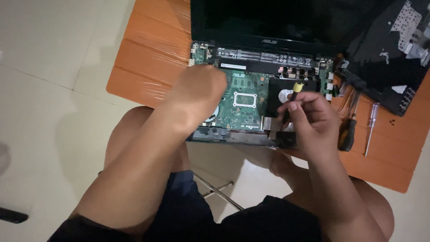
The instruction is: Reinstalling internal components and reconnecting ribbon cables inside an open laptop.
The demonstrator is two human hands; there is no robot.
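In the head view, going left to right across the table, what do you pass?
Left hand → green circuit board → right hand holding a yellow-tipped tool → black-handled screwdriver → clear-handled screwdriver.

An orange table; a removed keyboard cover; two spare screwdrivers beside it; pale tiled floor.

Opened laptop on orange table, left hand on circuit board, right hand gripping yellow-tipped screwdriver
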